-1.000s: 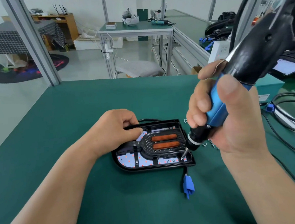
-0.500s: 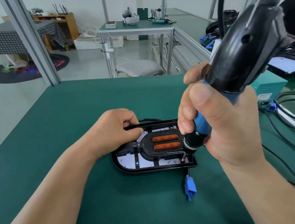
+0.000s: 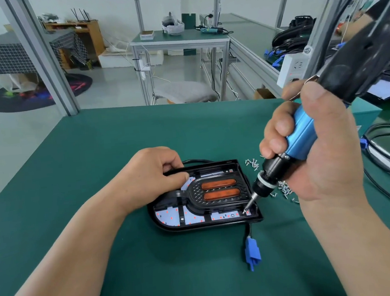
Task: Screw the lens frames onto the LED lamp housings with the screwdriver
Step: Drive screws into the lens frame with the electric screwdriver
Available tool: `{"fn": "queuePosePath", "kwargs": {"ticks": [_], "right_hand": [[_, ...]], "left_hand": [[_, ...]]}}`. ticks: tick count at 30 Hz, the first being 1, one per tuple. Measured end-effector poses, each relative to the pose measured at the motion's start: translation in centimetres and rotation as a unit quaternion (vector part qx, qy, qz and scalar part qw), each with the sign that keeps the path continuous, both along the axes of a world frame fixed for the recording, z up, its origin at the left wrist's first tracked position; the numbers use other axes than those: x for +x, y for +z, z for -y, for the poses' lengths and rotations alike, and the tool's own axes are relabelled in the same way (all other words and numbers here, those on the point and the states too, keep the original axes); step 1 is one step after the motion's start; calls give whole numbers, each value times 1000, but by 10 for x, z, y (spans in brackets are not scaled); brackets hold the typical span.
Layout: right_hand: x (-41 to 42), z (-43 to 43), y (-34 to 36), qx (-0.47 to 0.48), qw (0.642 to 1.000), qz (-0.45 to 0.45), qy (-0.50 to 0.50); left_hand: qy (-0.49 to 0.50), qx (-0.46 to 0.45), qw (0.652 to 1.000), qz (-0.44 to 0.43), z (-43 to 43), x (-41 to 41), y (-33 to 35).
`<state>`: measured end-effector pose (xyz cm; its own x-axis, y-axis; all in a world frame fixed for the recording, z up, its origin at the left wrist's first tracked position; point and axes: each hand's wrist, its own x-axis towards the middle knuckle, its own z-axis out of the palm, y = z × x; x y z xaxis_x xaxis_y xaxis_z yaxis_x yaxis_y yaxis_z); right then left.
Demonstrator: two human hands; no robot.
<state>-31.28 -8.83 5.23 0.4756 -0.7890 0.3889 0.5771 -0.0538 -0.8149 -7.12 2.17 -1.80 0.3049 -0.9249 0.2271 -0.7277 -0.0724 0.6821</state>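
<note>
While left hand pinches far-left rim of flat black plastic LED lamp housing at centre of green mat, right hand wraps blue-and-black electric screwdriver. Tool axis slopes from upper right down-left; bit tip on housing near-right corner, beside black perforated lens frame. Right hand nearer.

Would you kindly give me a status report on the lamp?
Left hand holds lamp housing. Right hand grips screwdriver, bit at housing's near right corner. Loose screws beside housing, not obstructing.
</note>
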Motion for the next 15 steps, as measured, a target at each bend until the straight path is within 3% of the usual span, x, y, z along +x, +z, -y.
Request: {"fn": "queuePosePath", "kwargs": {"ticks": [15], "right_hand": [[-3, 9, -1, 25, 999, 27, 0]], "left_hand": [[-2, -1, 1000, 12, 1, 3, -1]]}}
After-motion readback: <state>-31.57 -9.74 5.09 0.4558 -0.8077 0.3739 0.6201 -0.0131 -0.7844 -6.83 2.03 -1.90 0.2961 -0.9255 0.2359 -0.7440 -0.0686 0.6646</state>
